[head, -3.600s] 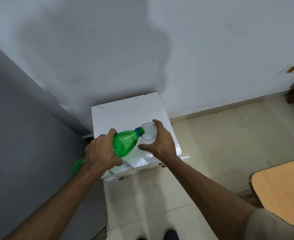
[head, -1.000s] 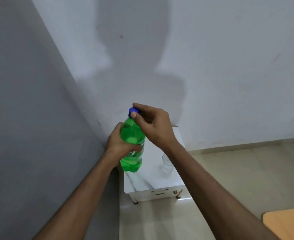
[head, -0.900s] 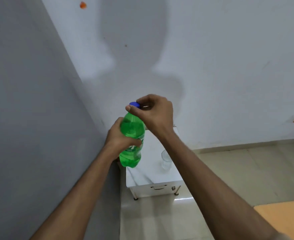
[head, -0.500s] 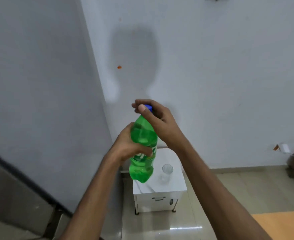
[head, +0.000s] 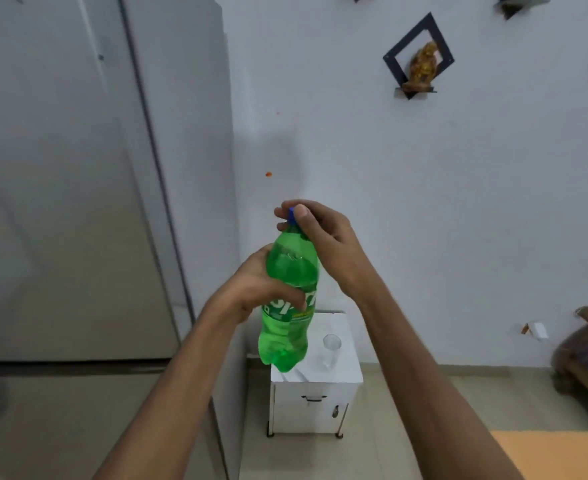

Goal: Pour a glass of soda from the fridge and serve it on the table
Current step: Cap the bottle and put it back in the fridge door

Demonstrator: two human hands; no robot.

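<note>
left hand [head: 251,292] wraps the green bottle [head: 290,296] upright to steady it — right hand [head: 323,237] pinches the blue cap [head: 291,215] above, likely screwing it; glass [head: 331,349] waits below.

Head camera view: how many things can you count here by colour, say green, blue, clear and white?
Green: 1, the soda bottle, held upright in the left hand.
Blue: 1, the bottle cap, pinched by the right hand.
Clear: 1, the glass, standing apart from the bottle.
White: 1, the small cabinet under the glass.
Total: 4.
</note>
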